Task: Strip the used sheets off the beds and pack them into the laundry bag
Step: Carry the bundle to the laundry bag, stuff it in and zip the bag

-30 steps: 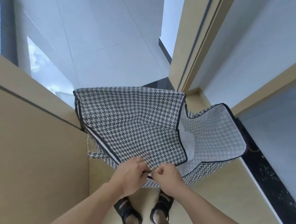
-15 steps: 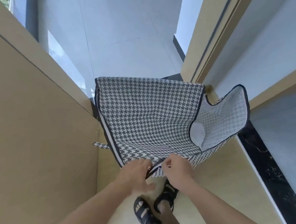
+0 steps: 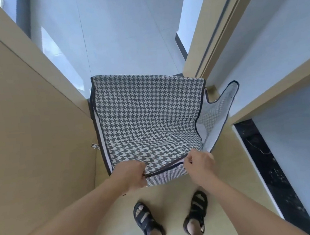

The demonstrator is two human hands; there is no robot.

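1. Since the earlier frame, the hands had drawn apart along the near rim of the black-and-white houndstooth fabric laundry bag [image 3: 150, 117].
2. The left hand [image 3: 132, 174] had its fingers curled, pinching the dark-trimmed rim. The right hand [image 3: 199, 161] pinched the same rim further right.
3. The bag was held out over the beige tiled floor [image 3: 231, 167], just ahead of the dark strapped sandals [image 3: 148, 222].

You've got one bag [image 3: 146, 118]. Two hands in your view: left hand [image 3: 131, 174], right hand [image 3: 198, 162]. Two dark sandals under you: left sandal [image 3: 147, 222], right sandal [image 3: 197, 211]. One strap loop [image 3: 95, 146] visible at bag's left side.
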